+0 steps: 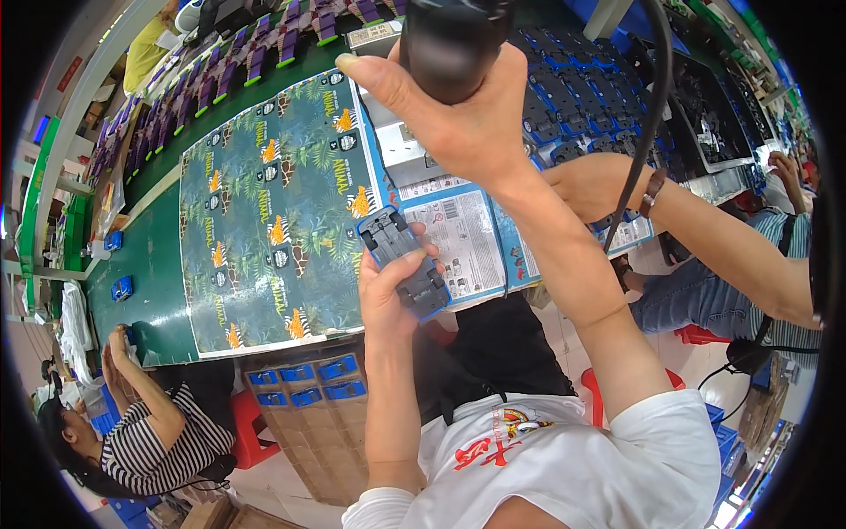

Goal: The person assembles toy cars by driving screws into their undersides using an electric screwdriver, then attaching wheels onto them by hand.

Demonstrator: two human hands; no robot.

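In my left hand (392, 286) is a blue toy car (404, 263), turned so its black underside with the wheels faces up. My fingers wrap its right side and the thumb presses on the underside. Higher up and nearer to the camera, my right hand (467, 123) grips a black cylindrical tool (454, 53) that looks like an electric screwdriver. Its thumb sticks out to the left. The tool's lower end is hidden by the hand. Below both hands lies a printed sheet (282, 220) with zebras and leaves, beside a white and blue printed panel (463, 238).
Rows of upturned blue and black toy cars (573, 88) fill the right back. Purple parts (256, 62) line the far side. A black cable (652, 115) hangs at right. Co-workers sit left and right; one's forearm (723, 238) reaches close to mine. A carton (300, 432) with blue cars stands below the bench.
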